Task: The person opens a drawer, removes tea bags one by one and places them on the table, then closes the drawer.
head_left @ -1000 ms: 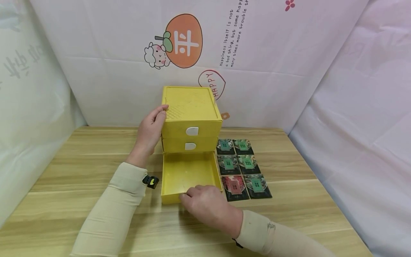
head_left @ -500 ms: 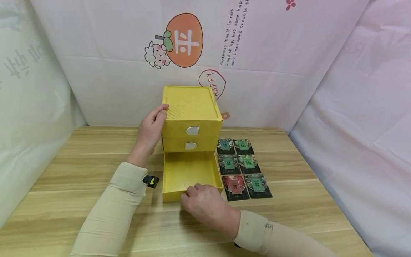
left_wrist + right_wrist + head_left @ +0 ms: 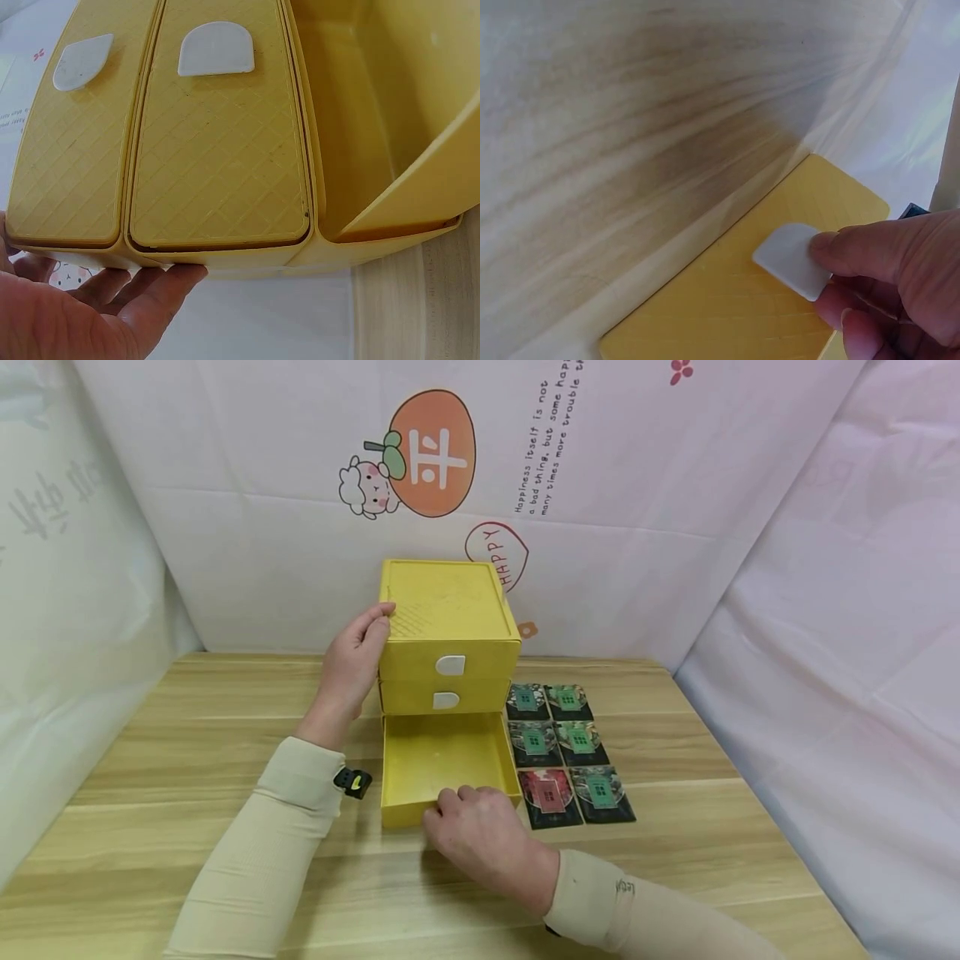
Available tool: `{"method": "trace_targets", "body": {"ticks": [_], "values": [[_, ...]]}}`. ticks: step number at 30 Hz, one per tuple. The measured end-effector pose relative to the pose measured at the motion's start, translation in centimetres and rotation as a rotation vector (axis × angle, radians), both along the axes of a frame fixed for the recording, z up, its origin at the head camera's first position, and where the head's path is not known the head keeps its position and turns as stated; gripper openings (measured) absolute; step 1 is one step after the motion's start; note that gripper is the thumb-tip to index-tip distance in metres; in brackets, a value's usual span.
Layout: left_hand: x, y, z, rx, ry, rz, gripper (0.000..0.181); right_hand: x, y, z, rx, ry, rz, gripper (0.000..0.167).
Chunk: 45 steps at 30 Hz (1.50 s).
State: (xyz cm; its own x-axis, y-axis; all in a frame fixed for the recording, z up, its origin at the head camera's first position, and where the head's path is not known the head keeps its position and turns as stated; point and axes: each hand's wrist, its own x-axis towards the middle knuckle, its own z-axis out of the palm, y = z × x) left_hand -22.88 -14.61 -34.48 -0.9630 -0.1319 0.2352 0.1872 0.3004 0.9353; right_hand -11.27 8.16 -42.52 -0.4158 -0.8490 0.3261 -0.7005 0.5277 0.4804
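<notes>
A yellow drawer box (image 3: pixel 450 602) stands on the table with its two upper drawers closed. The bottom drawer (image 3: pixel 442 760) is pulled well out, and nothing shows on its floor. My left hand (image 3: pixel 352 664) rests against the box's left side, fingertips reaching the top edge. In the left wrist view its fingers (image 3: pixel 154 304) lie along the side wall. At the bottom drawer's front, my right hand (image 3: pixel 483 839) pinches a white tab handle (image 3: pixel 791 259) between thumb and fingers, as the right wrist view shows. Two more white handles (image 3: pixel 217 49) sit on the upper drawers.
Several dark square packets with green labels (image 3: pixel 581 742), one with a red label (image 3: pixel 551 796), lie in two columns right of the drawer. The wooden table (image 3: pixel 247 718) meets a white printed cloth (image 3: pixel 285 552) behind, and cloth hangs on both sides.
The bottom drawer's front has shifted slightly toward the box, and my right hand has moved with it. My left hand has stayed in place on the side.
</notes>
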Motion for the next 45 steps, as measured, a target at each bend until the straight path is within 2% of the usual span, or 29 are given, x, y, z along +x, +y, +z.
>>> {"method": "trace_targets", "body": {"ticks": [6,25,38,45], "values": [[0.0,0.0,0.0,0.004,0.006,-0.003,0.050,-0.5,-0.3,0.0,-0.041,-0.013,-0.001,0.030],[0.0,0.1,-0.1,0.006,0.004,0.009,0.050,-1.1,-0.9,0.2,0.004,-0.076,-0.044,0.020],[0.0,0.2,-0.1,0.013,0.011,0.009,0.049,-1.6,-1.1,0.0,-0.038,-0.029,-0.029,0.029],[-0.1,0.2,-0.2,0.008,0.015,0.019,0.049,-1.9,-1.2,0.0,-0.022,-0.027,-0.041,0.028]]}}
